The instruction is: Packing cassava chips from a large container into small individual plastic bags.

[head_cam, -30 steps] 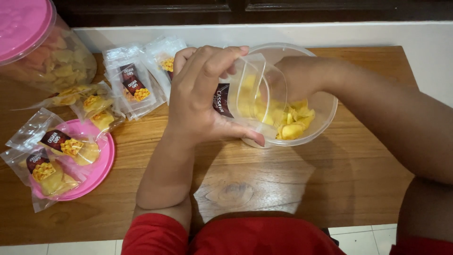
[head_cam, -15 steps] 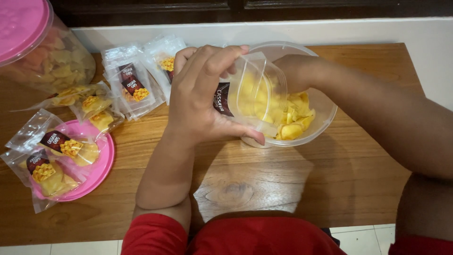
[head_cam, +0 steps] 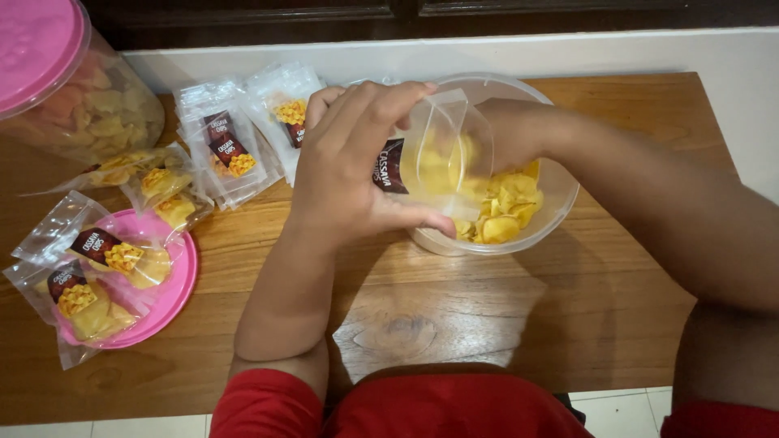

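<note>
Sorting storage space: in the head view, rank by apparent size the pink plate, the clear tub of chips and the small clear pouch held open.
1. Clear tub and pink plate: about alike, and the tub is partly hidden, so no ranking.
2. Small clear pouch, held in the left hand: clearly smallest.

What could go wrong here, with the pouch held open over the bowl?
1. The left hand holds the clear pouch tilted over the clear bowl; chips could miss the mouth and drop back or onto the wooden table.
2. The right hand is pushing in at the pouch mouth; thin yellow chips might well break.
3. The left forearm lies near the pink plate of filled pouches; a sweep could knock them.
</note>
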